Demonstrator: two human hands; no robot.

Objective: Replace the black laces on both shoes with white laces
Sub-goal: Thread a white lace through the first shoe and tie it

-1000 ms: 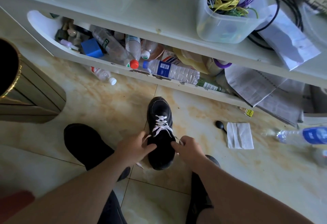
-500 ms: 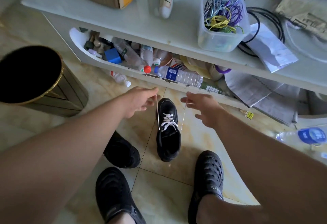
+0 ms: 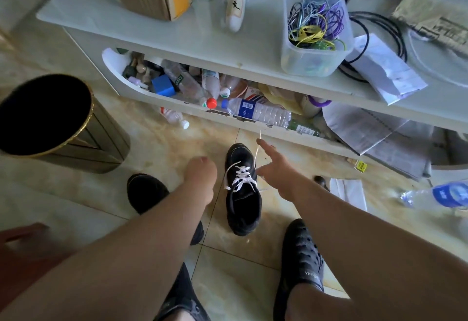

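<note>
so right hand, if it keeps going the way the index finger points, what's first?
Probably the front edge of the white lower shelf, near the clear plastic water bottle. The right hand trails a white lace; depth is unclear.

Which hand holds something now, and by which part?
The right hand pinches the white lace near its free end. Whether the left hand holds anything cannot be told.

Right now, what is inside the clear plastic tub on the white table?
The clear plastic tub holds a tangle of purple, grey, yellow and green cords. Whatever lies beneath the tangle at the bottom is hidden.
</note>
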